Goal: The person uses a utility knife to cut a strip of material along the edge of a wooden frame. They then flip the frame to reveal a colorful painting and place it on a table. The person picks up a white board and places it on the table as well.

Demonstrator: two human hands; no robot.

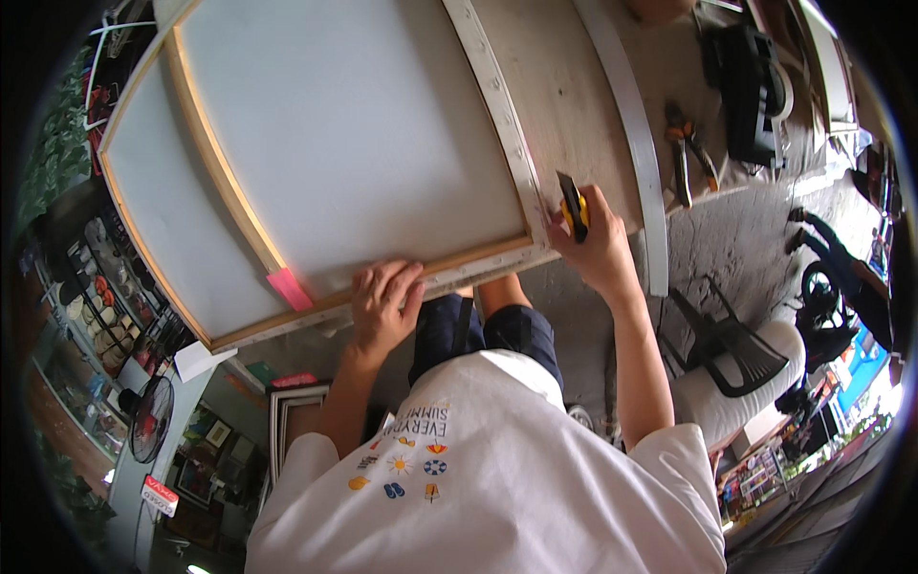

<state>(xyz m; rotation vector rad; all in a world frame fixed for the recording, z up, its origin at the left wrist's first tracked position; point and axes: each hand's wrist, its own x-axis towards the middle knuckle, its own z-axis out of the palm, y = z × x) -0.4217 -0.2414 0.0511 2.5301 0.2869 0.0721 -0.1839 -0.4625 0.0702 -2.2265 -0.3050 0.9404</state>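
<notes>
A large canvas [335, 124] on a wooden stretcher frame lies face down on the workbench, its pale back upward. Its folded edge [492, 100] is fixed down along the right side and the near side. A wooden crossbar [215, 167] with a pink end runs along its left part. My left hand [384, 301] rests on the near bar of the frame, fingers curled over the edge. At the near right corner, my right hand [595, 239] grips a yellow and black utility knife [575, 206], blade pointing up and away from me. Its fingertips are close to the canvas edge.
Right of the canvas lies a long grey strip [626, 115]. Beyond it are orange-handled pliers [681, 158] and a black tape dispenser [751, 96]. A black chair [732, 344] stands right of me, a fan [151, 419] at the lower left. A person [851, 263] is at far right.
</notes>
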